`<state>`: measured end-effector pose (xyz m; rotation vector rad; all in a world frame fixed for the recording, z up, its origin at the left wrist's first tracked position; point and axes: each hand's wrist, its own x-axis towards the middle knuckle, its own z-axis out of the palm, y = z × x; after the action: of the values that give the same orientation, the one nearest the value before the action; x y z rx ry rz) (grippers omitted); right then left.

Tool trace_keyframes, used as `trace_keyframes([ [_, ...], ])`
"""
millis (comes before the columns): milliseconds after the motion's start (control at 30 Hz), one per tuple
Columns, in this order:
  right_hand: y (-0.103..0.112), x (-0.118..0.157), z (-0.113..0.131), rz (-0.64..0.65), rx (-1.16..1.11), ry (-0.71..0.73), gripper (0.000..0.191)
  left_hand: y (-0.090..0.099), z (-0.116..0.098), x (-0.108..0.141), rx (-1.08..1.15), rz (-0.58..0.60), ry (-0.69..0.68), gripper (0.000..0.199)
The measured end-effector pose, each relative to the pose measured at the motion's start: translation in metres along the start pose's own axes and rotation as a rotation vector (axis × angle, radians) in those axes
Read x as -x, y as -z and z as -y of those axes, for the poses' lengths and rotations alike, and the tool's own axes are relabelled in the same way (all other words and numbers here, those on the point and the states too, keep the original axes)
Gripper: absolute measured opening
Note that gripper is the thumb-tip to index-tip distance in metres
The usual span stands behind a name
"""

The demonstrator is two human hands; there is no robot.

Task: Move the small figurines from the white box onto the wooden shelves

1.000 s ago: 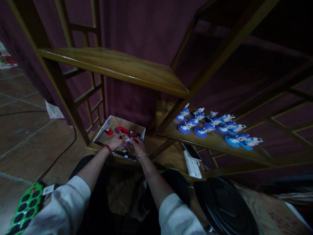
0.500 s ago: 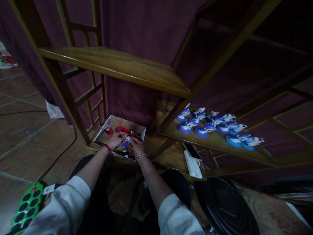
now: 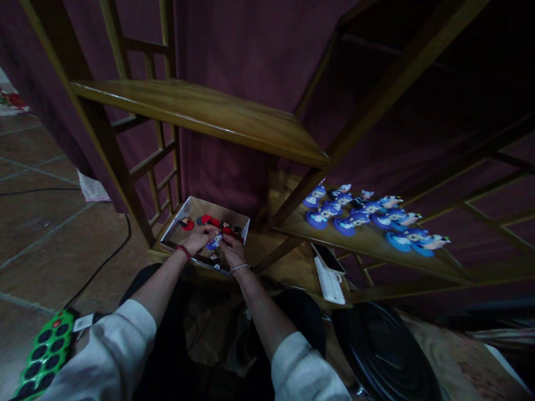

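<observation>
A shallow white box [image 3: 172,228] stands on the low wooden shelf, with several small figurines in it. Between my hands, over the box, is a purple-and-white figurine [image 3: 214,241]. My left hand [image 3: 198,240] has its fingers closed on the figurine's left side. From the right, my right hand [image 3: 233,250] pinches the same figurine. Red-and-black figurines lie behind my hands, one red figurine [image 3: 186,223] at the box's left. Nearest me in the box is a dark figurine [image 3: 214,257]. My fingers partly hide the held figurine.
Purple-haired figurines [image 3: 353,218] stand in rows on the right shelf [image 3: 301,229]. A phone [image 3: 329,258] leans by a white object [image 3: 329,281] below it. An upper shelf board [image 3: 200,114] overhangs the box. A green power strip [image 3: 45,353] lies on the floor at left.
The purple-and-white figurine has shifted slightly left and down between my fingers. My right hand has moved a little left with it; the box and other figurines stay in place.
</observation>
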<state>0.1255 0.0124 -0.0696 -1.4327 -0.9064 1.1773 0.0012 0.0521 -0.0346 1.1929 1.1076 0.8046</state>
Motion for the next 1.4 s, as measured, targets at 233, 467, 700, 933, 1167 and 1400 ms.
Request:
trace_keyframes([
  [233,0.000,0.004,0.006,-0.022,0.066,0.029,0.036,0.002,0.000,0.002,0.019,0.033,-0.012,0.031],
  [467,0.004,0.006,0.012,-0.090,-0.068,-0.086,0.041,0.003,0.003,0.000,0.000,0.082,-0.017,0.035],
  [700,0.004,0.002,0.008,-0.119,-0.134,-0.106,0.033,0.001,0.008,-0.001,-0.066,0.119,0.002,0.028],
  [933,0.007,-0.001,0.002,-0.078,-0.110,-0.055,0.041,0.001,0.011,-0.002,-0.032,0.142,0.026,0.025],
  [1167,0.009,-0.004,-0.001,-0.039,-0.067,-0.034,0.041,-0.001,0.006,0.001,-0.020,0.187,0.022,0.022],
  [1400,0.009,-0.007,-0.005,-0.037,-0.133,-0.057,0.038,0.000,0.005,0.001,-0.027,0.203,0.046,0.022],
])
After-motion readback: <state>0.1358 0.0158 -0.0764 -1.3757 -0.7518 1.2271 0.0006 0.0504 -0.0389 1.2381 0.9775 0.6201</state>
